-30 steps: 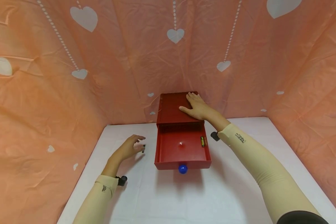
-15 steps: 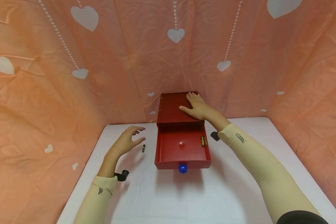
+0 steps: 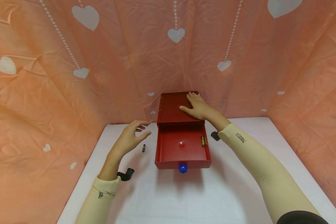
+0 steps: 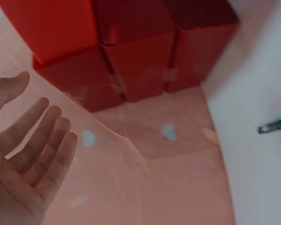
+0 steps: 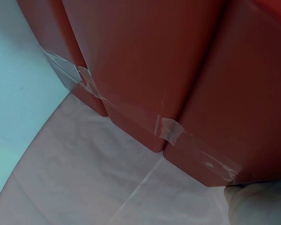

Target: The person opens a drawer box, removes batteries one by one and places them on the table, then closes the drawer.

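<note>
A red drawer cabinet (image 3: 172, 107) stands against the back wall, its top drawer (image 3: 170, 152) pulled out, with a blue round knob (image 3: 183, 169) on the front. Flat on the cabinet's top rests my right hand (image 3: 196, 107), fingers spread; only a bit of this hand (image 5: 260, 204) shows in the right wrist view. My left hand (image 3: 130, 137) hovers left of the drawer, fingers loosely bent and holding nothing. Below its thumb a small dark battery (image 3: 143, 148) lies on the table; the left wrist view shows this battery (image 4: 270, 126) too. Another battery (image 3: 203, 141), yellow-green, lies along the drawer's right wall.
A white cloth covers the table (image 3: 162, 199). Pink-orange sheeting (image 3: 134, 68) with white hearts encloses the back and both sides. Clear tape (image 5: 171, 129) joins the stacked red units of the cabinet.
My left hand has lifted away from the battery on the table and moved up and right toward the cabinet. That battery stays where it was. My right hand has not moved.
</note>
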`<state>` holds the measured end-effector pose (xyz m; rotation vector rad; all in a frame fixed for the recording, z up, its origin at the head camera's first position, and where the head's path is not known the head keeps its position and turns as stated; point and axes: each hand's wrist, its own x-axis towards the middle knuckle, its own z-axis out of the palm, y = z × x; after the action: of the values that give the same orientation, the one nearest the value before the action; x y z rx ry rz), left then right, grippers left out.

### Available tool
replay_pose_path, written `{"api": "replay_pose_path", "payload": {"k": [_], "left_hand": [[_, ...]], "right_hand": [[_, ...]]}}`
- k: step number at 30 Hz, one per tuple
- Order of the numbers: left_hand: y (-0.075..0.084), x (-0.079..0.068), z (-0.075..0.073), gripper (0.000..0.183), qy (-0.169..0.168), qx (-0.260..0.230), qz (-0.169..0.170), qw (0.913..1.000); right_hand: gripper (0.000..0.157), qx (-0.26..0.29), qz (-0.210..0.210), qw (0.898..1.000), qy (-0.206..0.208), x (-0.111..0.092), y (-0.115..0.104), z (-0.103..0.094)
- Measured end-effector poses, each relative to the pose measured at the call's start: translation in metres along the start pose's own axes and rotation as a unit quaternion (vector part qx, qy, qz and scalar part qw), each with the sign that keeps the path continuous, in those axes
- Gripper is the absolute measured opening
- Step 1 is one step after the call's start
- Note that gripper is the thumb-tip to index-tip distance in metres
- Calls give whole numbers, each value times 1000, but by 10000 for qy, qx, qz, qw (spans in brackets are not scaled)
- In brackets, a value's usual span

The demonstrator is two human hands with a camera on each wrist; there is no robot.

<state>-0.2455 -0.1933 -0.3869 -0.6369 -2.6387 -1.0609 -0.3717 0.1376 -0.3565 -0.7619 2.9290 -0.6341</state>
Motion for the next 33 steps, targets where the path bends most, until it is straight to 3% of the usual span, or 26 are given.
{"api": "replay_pose_path", "payload": {"k": [6,14,21,33], "left_hand": [[27,2,0,43,62,-111,156,9998],[57,4,8,41,-148,-241,139,9995],[72,8,24,41,-425,-219,277,9985],[93,14,48,42,-686,-61,222,9974]], "right_hand": [[89,2,-30,10000,51,0,0,0],[89,18,9,10000,65,1,0,0],[89,29,67,10000,49,0,0,0],[89,-4,43,9999,106,0,-1,0]]}}
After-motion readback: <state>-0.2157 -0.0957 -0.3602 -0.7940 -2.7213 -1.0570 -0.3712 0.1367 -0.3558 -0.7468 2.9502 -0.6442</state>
